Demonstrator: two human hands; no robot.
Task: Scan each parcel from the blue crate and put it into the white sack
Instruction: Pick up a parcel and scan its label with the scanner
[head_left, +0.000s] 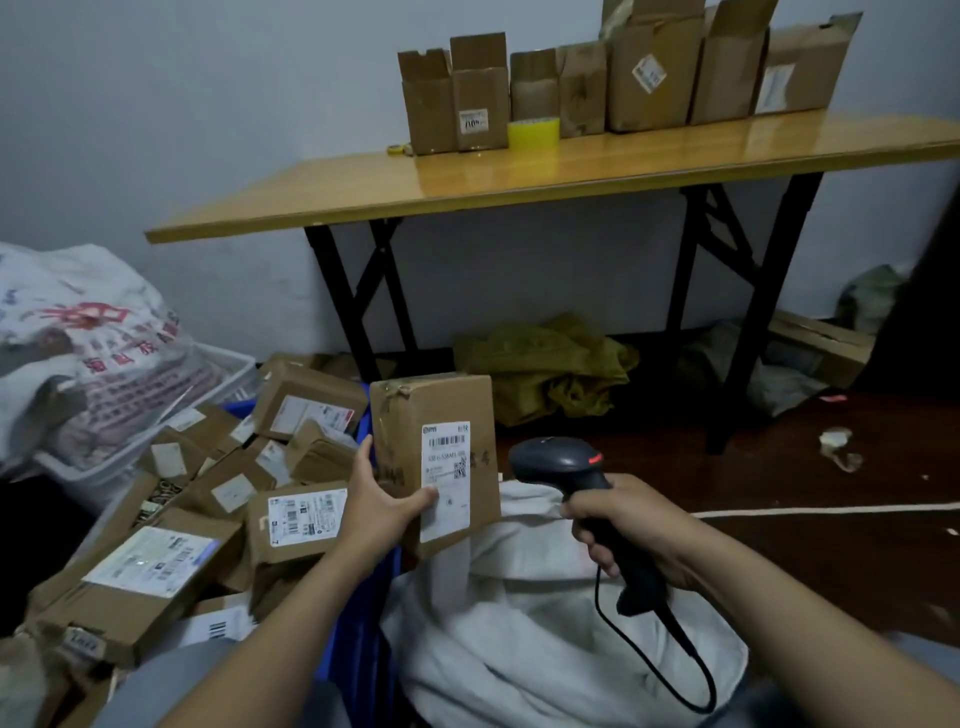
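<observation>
Blue crate (363, 613) mostly buried under parcels (218, 499); label (445, 480) print unreadable.

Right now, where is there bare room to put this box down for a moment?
The table front is bare, ahead of the row of boxes and tape roll. The floor right of the scanner is mostly open, bar a cord. The crate at left is heaped with parcels.
</observation>
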